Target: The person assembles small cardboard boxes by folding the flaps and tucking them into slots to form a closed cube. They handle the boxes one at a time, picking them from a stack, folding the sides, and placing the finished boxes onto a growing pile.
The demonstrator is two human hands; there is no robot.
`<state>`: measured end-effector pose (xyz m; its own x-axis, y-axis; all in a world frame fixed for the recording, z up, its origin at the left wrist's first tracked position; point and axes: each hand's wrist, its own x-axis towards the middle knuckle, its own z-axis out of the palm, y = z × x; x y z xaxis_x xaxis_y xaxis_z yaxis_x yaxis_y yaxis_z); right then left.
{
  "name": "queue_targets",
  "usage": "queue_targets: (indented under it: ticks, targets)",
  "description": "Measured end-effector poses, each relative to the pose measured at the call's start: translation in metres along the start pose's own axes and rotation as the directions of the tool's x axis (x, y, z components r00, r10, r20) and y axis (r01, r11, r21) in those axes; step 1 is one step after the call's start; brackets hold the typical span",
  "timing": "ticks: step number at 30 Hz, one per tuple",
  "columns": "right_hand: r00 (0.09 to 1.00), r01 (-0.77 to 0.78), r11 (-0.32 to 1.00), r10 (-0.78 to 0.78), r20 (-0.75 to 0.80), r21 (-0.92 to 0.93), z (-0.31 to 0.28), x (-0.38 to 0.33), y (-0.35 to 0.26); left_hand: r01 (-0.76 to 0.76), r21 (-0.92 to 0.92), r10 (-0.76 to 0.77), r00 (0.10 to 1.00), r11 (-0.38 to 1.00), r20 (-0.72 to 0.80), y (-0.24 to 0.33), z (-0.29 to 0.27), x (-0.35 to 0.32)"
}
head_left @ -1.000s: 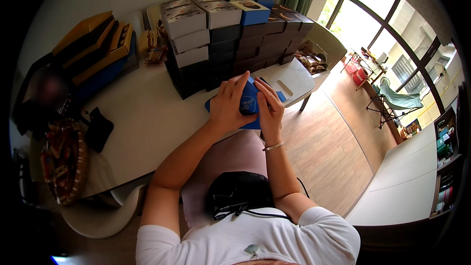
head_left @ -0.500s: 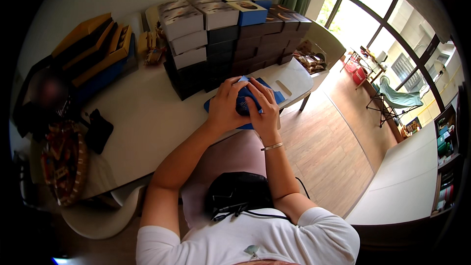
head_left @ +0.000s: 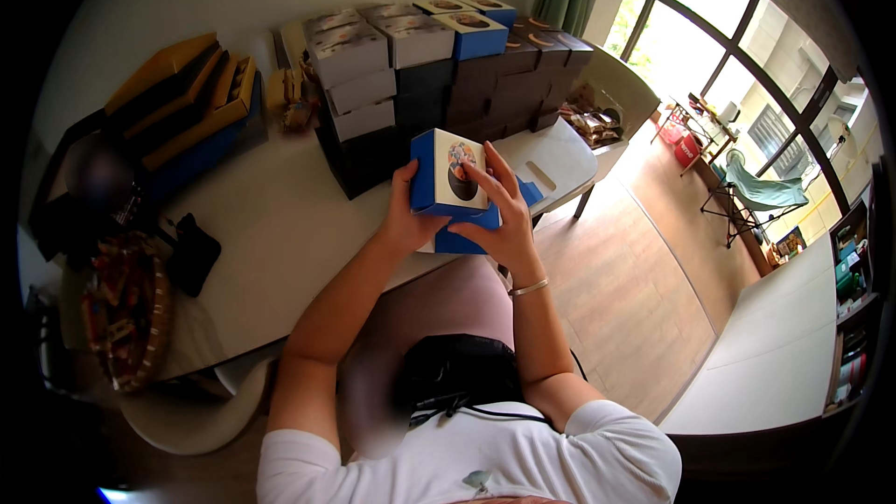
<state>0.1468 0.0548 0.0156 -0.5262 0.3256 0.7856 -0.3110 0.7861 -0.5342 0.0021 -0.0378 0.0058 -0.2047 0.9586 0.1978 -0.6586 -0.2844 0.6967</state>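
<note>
Between my hands, above the near edge of the table, is a small blue box (head_left: pixel 425 177) with a cream top printed with a round picture. My left hand (head_left: pixel 411 215) grips its left side, with fingers reaching under the lower front. My right hand (head_left: pixel 504 215) lies over its right side, fingertips resting on the printed top and the thumb low at the front. Beneath the box, more blue cardboard (head_left: pixel 457 243) shows, partly hidden by my hands. A further blue flap (head_left: pixel 530 192) sticks out beyond my right hand.
Stacked boxes in white (head_left: pixel 350 61), dark brown (head_left: pixel 485 84) and blue (head_left: pixel 481 44) stand at the table's back. Open yellow-lined boxes (head_left: pixel 177 93), a black pouch (head_left: pixel 194 252) and a snack-filled basket (head_left: pixel 121 317) sit left. A chair (head_left: pixel 201 411) is tucked near the front edge.
The box has been turned, and its cream printed top now faces up. My hands have moved from being cupped closely over it to holding its sides.
</note>
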Motion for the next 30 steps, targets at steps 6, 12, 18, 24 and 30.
queue_targets:
  ticks: [6,12,18,24,30]
  targets:
    - [0.994,-0.045,0.998,0.049,-0.094,0.038,-0.007,0.001,0.006,-0.022,-0.055,0.027,0.996,0.998,0.080,-0.004,-0.006,0.008]
    - [0.952,-0.192,0.963,0.230,-0.200,0.191,-0.019,-0.012,0.009,-0.210,0.030,0.206,0.974,0.977,0.099,-0.012,0.016,0.020]
    - [0.940,-0.201,0.973,0.225,-0.255,0.114,-0.037,0.008,-0.001,-0.354,0.410,0.317,0.935,0.841,0.156,-0.013,0.033,0.059]
    - [0.890,-0.248,0.688,0.440,-0.120,0.682,-0.067,0.017,0.001,-0.523,0.822,0.422,0.813,0.224,0.402,0.008,0.075,0.069]
    - [0.843,-0.318,0.537,0.538,-0.026,0.781,-0.073,0.018,0.005,-0.501,0.855,0.446,0.801,0.133,0.400,0.004,0.077,0.077]
